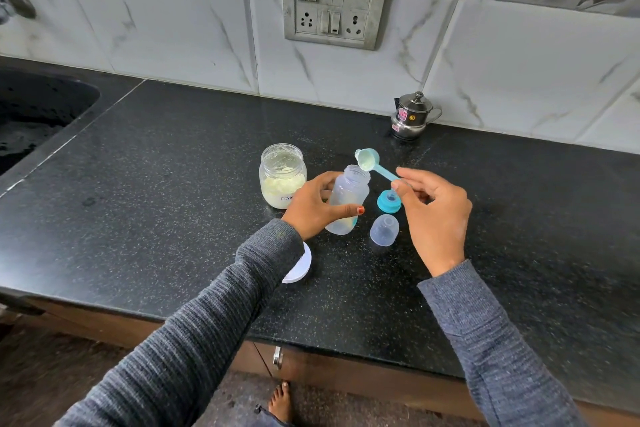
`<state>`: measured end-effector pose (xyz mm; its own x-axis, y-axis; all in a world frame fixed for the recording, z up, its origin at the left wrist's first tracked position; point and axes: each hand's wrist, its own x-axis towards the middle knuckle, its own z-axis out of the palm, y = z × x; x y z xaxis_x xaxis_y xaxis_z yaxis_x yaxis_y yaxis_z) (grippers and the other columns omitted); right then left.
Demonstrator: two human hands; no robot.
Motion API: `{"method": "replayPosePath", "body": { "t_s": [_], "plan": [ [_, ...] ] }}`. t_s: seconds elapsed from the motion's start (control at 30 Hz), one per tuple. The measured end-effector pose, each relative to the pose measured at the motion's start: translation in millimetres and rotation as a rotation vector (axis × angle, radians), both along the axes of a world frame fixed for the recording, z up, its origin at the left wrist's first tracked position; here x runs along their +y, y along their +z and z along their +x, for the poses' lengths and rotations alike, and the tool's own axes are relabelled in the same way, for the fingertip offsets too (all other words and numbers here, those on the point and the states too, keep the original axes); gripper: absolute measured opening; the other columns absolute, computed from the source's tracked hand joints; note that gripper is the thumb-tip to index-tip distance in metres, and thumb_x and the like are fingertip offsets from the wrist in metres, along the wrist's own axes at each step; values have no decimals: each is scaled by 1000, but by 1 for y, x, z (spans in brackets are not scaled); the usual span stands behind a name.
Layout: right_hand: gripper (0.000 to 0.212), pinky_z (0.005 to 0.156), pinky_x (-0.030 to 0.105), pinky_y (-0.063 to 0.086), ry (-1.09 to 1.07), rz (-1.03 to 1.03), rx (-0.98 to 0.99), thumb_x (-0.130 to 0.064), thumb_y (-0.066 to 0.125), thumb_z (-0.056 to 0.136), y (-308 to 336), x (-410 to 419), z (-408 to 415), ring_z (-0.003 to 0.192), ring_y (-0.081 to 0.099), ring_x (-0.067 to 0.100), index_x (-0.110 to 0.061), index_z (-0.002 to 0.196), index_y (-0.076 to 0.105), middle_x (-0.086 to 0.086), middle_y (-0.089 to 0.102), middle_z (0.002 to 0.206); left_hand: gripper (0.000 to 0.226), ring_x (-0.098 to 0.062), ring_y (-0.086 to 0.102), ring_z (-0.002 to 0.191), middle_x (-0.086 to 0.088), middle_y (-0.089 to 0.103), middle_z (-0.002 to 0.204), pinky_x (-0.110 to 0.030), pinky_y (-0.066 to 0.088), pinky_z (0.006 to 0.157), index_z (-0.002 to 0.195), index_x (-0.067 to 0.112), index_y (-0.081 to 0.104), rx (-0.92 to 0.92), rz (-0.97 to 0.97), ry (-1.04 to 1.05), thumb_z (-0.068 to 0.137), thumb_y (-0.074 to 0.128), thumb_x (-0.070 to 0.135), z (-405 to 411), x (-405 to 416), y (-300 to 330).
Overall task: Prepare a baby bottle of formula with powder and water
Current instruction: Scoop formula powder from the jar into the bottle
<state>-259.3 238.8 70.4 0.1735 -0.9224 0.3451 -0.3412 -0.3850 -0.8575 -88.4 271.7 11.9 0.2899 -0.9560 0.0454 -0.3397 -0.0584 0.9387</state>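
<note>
1. Head view, progress: you are partway into the powder step. The formula jar (282,180) is standing open on the bench (173,184), its white lid (298,269) lying near the front edge, half hidden by your left sleeve. The bottle (348,199) is uncapped; its teal nipple ring (389,202) and clear cap (384,230) are sitting just beside it on the right.
2. Still to do, judging from this: the bottle is looking mostly empty, maybe a little at the bottom, hard to tell. Water, closing and shaking are all outstanding. No obvious water source besides the small steel pot (412,116) by the wall and the sink (38,108) at far left.
3. Your left hand (313,210) is gripping the bottle, fingers curled round the body, tilting it slightly rightward.
4. Your right hand (433,215) is pinching the handle end of the teal scoop (370,163), the other fingers relaxed.
5. The scoop bowl is hovering right at the bottle mouth, tipped toward it; it is looking nearly emptied, only a powder film showing.
</note>
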Motion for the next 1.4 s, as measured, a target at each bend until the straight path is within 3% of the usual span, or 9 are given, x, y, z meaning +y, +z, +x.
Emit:
{"method": "replayPosePath", "body": {
  "t_s": [0.1, 0.33, 0.57, 0.83, 0.93, 1.03, 1.17, 1.27, 1.4],
  "plan": [
    [21, 63, 6, 48, -6, 197, -139, -8, 67, 85, -2, -4, 2, 74, 64, -10, -16, 104, 70, -12, 68, 84, 62, -14, 56, 111, 2, 60, 122, -28, 42, 98, 125, 17, 52, -28, -5, 19, 70, 80, 27, -1, -3, -4],
    [12, 68, 22, 42, 58, 767, -483, -9, 62, 88, -11, -13, -1, 73, 46, 8, -16, 90, 72, 4, 72, 90, 64, -19, 57, 111, -3, 62, 121, -40, 46, 101, 121, 18, 52, -10, 75, 46, 66, 84, 22, -4, -18, -30],
    [11, 66, 19, 41, 46, 875, -552, -8, 61, 89, -13, -10, -1, 68, 44, 6, -14, 86, 70, 4, 71, 86, 59, -18, 56, 111, -2, 61, 120, -33, 45, 99, 117, 19, 51, 2, 95, 85, 67, 82, 16, -7, -26, -44],
    [13, 64, 17, 52, 84, 894, -620, -4, 59, 89, -11, -9, 6, 73, 57, 7, -6, 100, 67, 7, 69, 84, 94, -20, 48, 123, -8, 51, 133, -38, 39, 106, 141, 16, 27, -138, 99, 80, 66, 83, 14, -6, -15, -39],
    [12, 62, 18, 56, 113, 902, -671, 0, 57, 90, -9, -7, 14, 73, 63, 9, -4, 98, 65, 11, 68, 88, 87, -19, 48, 123, -10, 51, 132, -32, 41, 103, 139, 14, 31, -184, 14, 124, 69, 82, 15, 0, 0, -28],
    [12, 64, 18, 56, 161, 886, -693, 1, 57, 89, -6, -6, 27, 72, 67, 10, -3, 96, 66, 14, 68, 92, 66, -13, 51, 107, -6, 56, 121, -20, 41, 92, 130, 13, 43, -293, -123, 249, 75, 78, 21, 13, 19, -19],
    [14, 64, 17, 55, 216, 780, -632, 2, 57, 89, 1, -3, 52, 79, 67, 17, 1, 99, 66, 16, 68, 91, 66, -27, 47, 107, -11, 50, 120, -42, 42, 95, 123, 10, 50, -466, -212, 584, 68, 82, 28, 47, 30, -23],
    [12, 66, 20, 57, 201, 606, -489, 3, 59, 87, 9, -3, 77, 73, 67, 17, -1, 94, 68, 14, 69, 85, 90, -28, 38, 124, -11, 39, 136, -43, 35, 106, 136, 12, 37, -397, -115, 633, 63, 85, 33, 70, 27, -28],
    [12, 67, 26, 59, 146, 349, -277, 2, 64, 83, 9, -9, 109, 71, 70, 18, -6, 89, 70, 12, 70, 80, 119, -24, 23, 139, -8, 23, 151, -40, 22, 116, 147, 14, 14, -160, 83, 521, 57, 89, 31, 84, 14, -31]
  ]
}}
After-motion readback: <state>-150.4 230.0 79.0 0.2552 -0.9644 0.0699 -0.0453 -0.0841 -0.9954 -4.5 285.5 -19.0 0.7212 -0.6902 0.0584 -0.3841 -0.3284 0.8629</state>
